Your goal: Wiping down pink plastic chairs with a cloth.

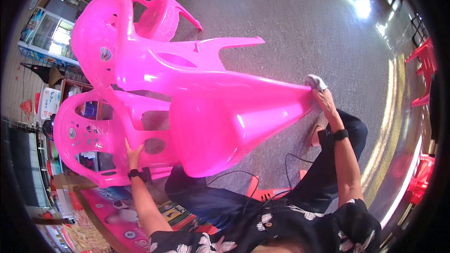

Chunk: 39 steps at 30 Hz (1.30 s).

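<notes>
A pink plastic armchair lies tipped before me, its seat and legs turned towards my knees. My right hand holds a light grey cloth against the tip of one of its legs. My left hand rests on a pink arm at the left, thumb and fingers spread; which chair that part belongs to is hard to tell. Another pink plastic chair with heart-shaped cut-outs stands at the left, partly behind the tipped one. One more pink chair is at the upper left.
Black cables run between my legs over an orange-red plastic thing. Printed boxes are at the lower left. A display refrigerator is at the upper left. Red plastic stools or chairs stand at the far right.
</notes>
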Tool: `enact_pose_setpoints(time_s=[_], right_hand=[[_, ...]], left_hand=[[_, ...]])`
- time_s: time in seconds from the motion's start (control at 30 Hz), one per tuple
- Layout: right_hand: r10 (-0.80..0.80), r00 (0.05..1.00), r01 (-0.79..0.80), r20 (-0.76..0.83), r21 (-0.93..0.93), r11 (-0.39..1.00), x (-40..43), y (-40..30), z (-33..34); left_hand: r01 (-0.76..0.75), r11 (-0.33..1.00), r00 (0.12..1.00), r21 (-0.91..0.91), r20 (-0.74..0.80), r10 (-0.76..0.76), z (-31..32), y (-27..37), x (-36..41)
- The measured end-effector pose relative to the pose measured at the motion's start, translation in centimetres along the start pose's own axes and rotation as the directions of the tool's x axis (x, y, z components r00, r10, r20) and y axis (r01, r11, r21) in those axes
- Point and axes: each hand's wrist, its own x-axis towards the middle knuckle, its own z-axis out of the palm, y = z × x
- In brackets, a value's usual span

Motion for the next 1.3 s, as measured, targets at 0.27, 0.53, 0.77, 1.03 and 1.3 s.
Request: enact_pose_setpoints(time_s=[0.27, 0.53, 0.77, 1.03, 1.3], right_hand=[[0.127, 0.973, -0.103, 0.194, -0.127, 0.987, -2.9, -17.1, 4.5], [-0.256, 0.909, 0.282, 0.327, -0.034, 0.959, -0.8, -33.1, 9.3], [-0.545, 0.835, 0.539, 0.071, -0.303, 0.786, -0.9, -32.7, 10.1], [-0.469, 0.883, 0.426, -0.013, -0.398, 0.813, -1.7, -23.9, 6.0], [-0.481, 0.827, 0.364, -0.289, -0.376, 0.852, -1.4, -13.8, 0.3]], left_hand=[[0.031, 0.997, 0.999, -0.064, 0.009, -0.031, 1.0, 3.3, -1.0], [0.017, 0.999, 1.000, -0.043, -0.020, -0.018, 2.3, 4.4, -0.4], [-0.016, 0.996, 0.995, -0.084, -0.100, 0.008, 3.9, 5.1, -0.6], [-0.330, 0.929, 0.944, -0.168, -0.053, 0.326, 3.6, 5.2, -1.0], [-0.307, 0.895, 0.949, -0.325, -0.039, 0.312, 4.0, 17.3, -5.9]])
